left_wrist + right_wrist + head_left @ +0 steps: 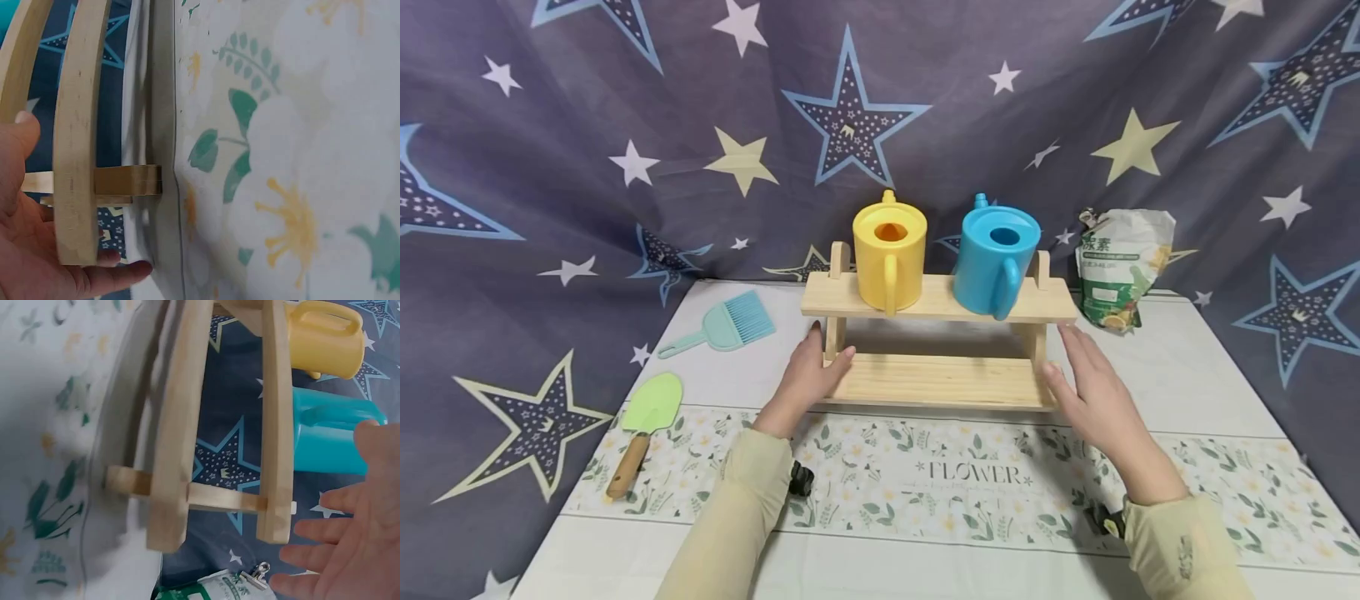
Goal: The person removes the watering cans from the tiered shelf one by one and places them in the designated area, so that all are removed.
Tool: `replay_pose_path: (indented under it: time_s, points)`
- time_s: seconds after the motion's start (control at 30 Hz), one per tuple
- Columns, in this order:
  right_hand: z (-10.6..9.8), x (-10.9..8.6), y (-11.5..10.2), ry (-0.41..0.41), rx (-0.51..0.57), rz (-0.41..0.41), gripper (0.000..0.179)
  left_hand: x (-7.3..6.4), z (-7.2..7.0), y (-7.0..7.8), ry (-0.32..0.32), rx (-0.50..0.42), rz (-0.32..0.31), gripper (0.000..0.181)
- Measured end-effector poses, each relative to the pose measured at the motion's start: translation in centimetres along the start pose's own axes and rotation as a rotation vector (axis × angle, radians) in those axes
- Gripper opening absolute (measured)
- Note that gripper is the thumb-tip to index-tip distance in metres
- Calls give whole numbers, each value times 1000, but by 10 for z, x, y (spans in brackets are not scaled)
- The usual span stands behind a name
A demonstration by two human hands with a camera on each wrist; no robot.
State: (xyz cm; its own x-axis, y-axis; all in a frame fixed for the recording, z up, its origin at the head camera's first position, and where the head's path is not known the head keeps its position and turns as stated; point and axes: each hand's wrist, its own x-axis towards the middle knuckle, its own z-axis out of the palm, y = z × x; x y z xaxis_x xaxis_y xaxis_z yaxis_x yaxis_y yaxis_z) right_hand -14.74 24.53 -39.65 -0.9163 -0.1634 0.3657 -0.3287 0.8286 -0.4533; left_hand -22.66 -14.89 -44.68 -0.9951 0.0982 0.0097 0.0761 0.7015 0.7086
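Observation:
A two-tier wooden shelf (936,382) stands on the table, with a yellow watering can (872,267) and a blue watering can (992,271) upright on its upper board. At the shelf's left end is my left hand (808,375), its thumb by the lower board. In the left wrist view its fingers (112,278) extend past the board's end; whether they touch the wood is unclear. My right hand (1097,396) is beside the shelf's right end, fingers spread. In the right wrist view that hand (356,544) holds nothing and looks apart from the boards.
On the left lie a light-blue brush (722,329) and a trowel (651,408) with a green blade and wooden handle. Behind the right hand stands a white and green bag (1116,271) closed with a metal clip. A star-patterned cloth (962,133) hangs behind the table.

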Motion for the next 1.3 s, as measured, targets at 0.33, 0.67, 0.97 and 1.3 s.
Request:
replay_pose_path:
  time_s: [0.33,0.67,0.97,1.3]
  points:
    - [-1,19,-15,28,106,6,61,9,4,1,32,-63,-74,76]
    - [0,38,-28,123,306,13,55,12,10,0,38,-43,-72,56]
    - [1,53,-41,147,473,37,49,12,12,-4,66,19,-50,47]
    - [11,65,-51,164,589,118,47,12,15,-6,94,15,-52,48]
